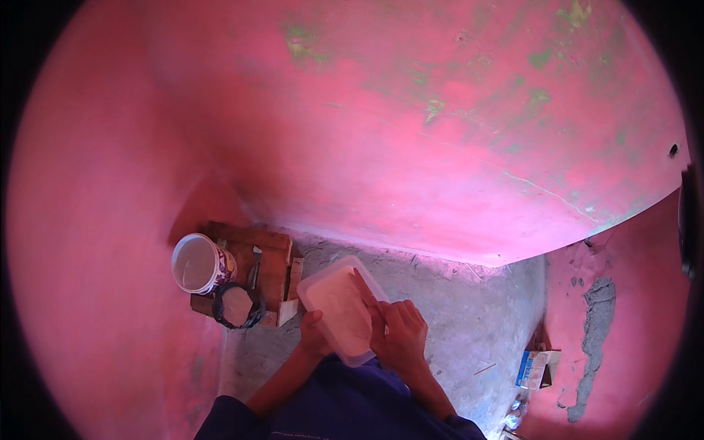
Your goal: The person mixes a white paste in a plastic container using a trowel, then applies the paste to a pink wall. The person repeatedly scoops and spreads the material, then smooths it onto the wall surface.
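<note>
I hold a shallow rectangular plastic tray with pale paste in it, in front of my chest. My left hand grips its near left edge from below. My right hand rests on the tray's right side and holds a flat blade that lies across the paste. Both forearms come up from the lower edge in dark blue sleeves.
Pink-red painted walls with green patches surround a bare concrete floor. In the left corner a wooden crate carries a white bucket, a metal tool and a dark bag. A small carton lies by the right wall.
</note>
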`<action>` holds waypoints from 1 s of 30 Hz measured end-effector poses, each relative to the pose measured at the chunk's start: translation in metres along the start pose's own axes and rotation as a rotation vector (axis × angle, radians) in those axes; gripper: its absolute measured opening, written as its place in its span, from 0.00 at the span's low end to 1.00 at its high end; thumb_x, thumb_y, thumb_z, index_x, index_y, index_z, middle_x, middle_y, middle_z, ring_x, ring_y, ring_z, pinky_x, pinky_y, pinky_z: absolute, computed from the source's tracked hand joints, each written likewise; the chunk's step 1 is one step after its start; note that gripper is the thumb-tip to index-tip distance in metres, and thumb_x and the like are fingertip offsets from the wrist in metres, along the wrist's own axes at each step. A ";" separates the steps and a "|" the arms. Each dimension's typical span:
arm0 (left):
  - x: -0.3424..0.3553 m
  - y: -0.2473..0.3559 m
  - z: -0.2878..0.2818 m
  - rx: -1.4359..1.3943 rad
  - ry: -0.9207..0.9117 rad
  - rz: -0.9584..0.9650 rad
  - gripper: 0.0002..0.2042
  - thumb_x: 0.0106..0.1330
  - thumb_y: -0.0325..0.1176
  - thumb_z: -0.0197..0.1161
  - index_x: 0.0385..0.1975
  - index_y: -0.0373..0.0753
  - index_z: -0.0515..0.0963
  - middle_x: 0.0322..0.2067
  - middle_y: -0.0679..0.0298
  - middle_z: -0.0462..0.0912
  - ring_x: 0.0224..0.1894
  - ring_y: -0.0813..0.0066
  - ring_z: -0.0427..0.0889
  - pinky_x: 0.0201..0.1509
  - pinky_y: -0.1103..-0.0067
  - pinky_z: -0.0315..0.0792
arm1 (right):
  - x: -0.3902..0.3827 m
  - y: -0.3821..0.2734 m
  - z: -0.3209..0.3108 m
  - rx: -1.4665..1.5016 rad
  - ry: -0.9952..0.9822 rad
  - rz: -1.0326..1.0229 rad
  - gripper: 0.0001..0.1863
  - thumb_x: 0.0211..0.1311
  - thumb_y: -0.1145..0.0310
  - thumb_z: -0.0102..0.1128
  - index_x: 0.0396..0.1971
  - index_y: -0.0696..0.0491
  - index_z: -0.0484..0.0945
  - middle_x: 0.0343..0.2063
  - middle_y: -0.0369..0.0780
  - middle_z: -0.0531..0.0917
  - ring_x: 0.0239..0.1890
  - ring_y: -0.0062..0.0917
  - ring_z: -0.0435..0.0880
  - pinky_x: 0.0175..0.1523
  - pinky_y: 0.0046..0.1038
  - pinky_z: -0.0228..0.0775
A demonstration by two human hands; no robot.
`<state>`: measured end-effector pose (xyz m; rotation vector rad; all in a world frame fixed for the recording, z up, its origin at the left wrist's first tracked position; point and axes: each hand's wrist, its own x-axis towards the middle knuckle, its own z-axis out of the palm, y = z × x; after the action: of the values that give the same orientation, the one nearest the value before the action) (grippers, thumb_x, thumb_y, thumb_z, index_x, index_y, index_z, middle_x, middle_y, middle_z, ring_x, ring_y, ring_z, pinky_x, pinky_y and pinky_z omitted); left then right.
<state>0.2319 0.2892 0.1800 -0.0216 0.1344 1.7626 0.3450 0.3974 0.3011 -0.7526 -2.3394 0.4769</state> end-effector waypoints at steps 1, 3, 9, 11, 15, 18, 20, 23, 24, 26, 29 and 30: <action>0.003 0.004 -0.001 0.010 -0.003 -0.010 0.40 0.55 0.48 0.62 0.65 0.36 0.55 0.59 0.52 0.66 0.60 0.54 0.68 0.63 0.60 0.65 | 0.002 0.001 0.003 0.020 0.009 0.013 0.03 0.50 0.78 0.63 0.25 0.58 0.77 0.19 0.41 0.76 0.22 0.35 0.75 0.27 0.34 0.68; 0.010 0.013 -0.004 0.031 -0.010 -0.029 0.39 0.55 0.48 0.62 0.65 0.37 0.55 0.59 0.52 0.67 0.60 0.55 0.69 0.63 0.60 0.64 | 0.008 0.001 0.006 0.040 0.019 0.023 0.03 0.50 0.78 0.63 0.25 0.58 0.78 0.20 0.41 0.77 0.22 0.35 0.75 0.27 0.33 0.68; 0.041 0.040 -0.002 0.049 -0.025 -0.004 0.38 0.56 0.48 0.63 0.64 0.36 0.56 0.59 0.53 0.68 0.60 0.55 0.69 0.63 0.60 0.65 | 0.043 -0.004 0.005 0.153 0.047 0.096 0.03 0.49 0.79 0.63 0.25 0.59 0.79 0.21 0.42 0.78 0.22 0.36 0.75 0.26 0.33 0.67; 0.050 0.050 0.002 0.068 -0.007 -0.014 0.38 0.57 0.48 0.63 0.64 0.36 0.57 0.58 0.53 0.68 0.59 0.56 0.70 0.63 0.60 0.65 | 0.054 -0.005 0.008 0.179 0.049 0.118 0.03 0.49 0.79 0.64 0.25 0.59 0.79 0.21 0.42 0.78 0.22 0.36 0.75 0.26 0.33 0.66; 0.069 0.068 -0.002 0.011 -0.066 -0.060 0.37 0.57 0.47 0.62 0.63 0.36 0.58 0.57 0.52 0.69 0.58 0.56 0.71 0.62 0.61 0.66 | 0.073 -0.006 0.026 0.130 0.009 0.095 0.04 0.48 0.80 0.64 0.25 0.60 0.78 0.20 0.43 0.77 0.22 0.36 0.75 0.26 0.33 0.66; 0.079 0.081 0.004 0.030 -0.084 -0.071 0.37 0.57 0.47 0.62 0.63 0.36 0.57 0.57 0.52 0.70 0.57 0.56 0.72 0.61 0.61 0.67 | 0.081 -0.002 0.038 0.061 -0.013 0.063 0.03 0.48 0.80 0.63 0.25 0.60 0.78 0.20 0.43 0.77 0.22 0.36 0.75 0.25 0.33 0.66; 0.087 0.078 0.007 0.024 -0.092 -0.057 0.37 0.57 0.47 0.62 0.63 0.36 0.57 0.57 0.51 0.70 0.57 0.55 0.72 0.61 0.61 0.67 | 0.087 0.001 0.038 0.053 -0.002 0.053 0.03 0.48 0.81 0.62 0.25 0.60 0.77 0.20 0.42 0.77 0.22 0.36 0.75 0.25 0.33 0.66; 0.097 0.076 0.011 0.011 -0.119 -0.037 0.37 0.57 0.47 0.62 0.64 0.35 0.57 0.57 0.51 0.69 0.58 0.55 0.71 0.62 0.60 0.67 | 0.097 0.006 0.028 0.079 0.043 0.031 0.04 0.48 0.81 0.62 0.25 0.59 0.77 0.20 0.42 0.77 0.22 0.35 0.75 0.26 0.33 0.66; 0.099 0.074 0.011 0.002 -0.131 -0.031 0.38 0.57 0.46 0.62 0.64 0.35 0.56 0.57 0.51 0.69 0.59 0.55 0.71 0.62 0.60 0.67 | 0.099 0.009 0.024 0.073 0.062 0.018 0.04 0.47 0.81 0.62 0.25 0.59 0.77 0.20 0.42 0.77 0.22 0.35 0.75 0.26 0.32 0.66; 0.105 0.068 0.010 0.007 -0.099 -0.017 0.38 0.57 0.46 0.63 0.64 0.34 0.56 0.58 0.51 0.69 0.59 0.54 0.71 0.63 0.60 0.66 | 0.105 0.016 0.016 0.052 0.080 -0.006 0.05 0.47 0.81 0.62 0.26 0.59 0.78 0.20 0.42 0.77 0.22 0.35 0.75 0.26 0.32 0.67; 0.111 0.059 0.016 0.022 -0.074 0.020 0.38 0.56 0.46 0.63 0.64 0.34 0.56 0.58 0.51 0.68 0.59 0.54 0.71 0.63 0.60 0.65 | 0.112 0.028 0.008 -0.002 0.069 -0.041 0.04 0.48 0.81 0.61 0.26 0.58 0.78 0.20 0.42 0.77 0.22 0.35 0.75 0.27 0.32 0.67; 0.113 0.056 0.018 0.028 -0.069 0.035 0.38 0.56 0.46 0.63 0.64 0.34 0.56 0.59 0.51 0.68 0.59 0.54 0.71 0.63 0.60 0.65 | 0.113 0.033 0.008 -0.016 0.051 -0.052 0.04 0.49 0.80 0.61 0.26 0.58 0.78 0.20 0.41 0.77 0.22 0.35 0.75 0.27 0.32 0.67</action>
<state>0.1559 0.3908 0.1924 0.0625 0.1098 1.7944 0.2805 0.4913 0.3302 -0.7011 -2.3116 0.4116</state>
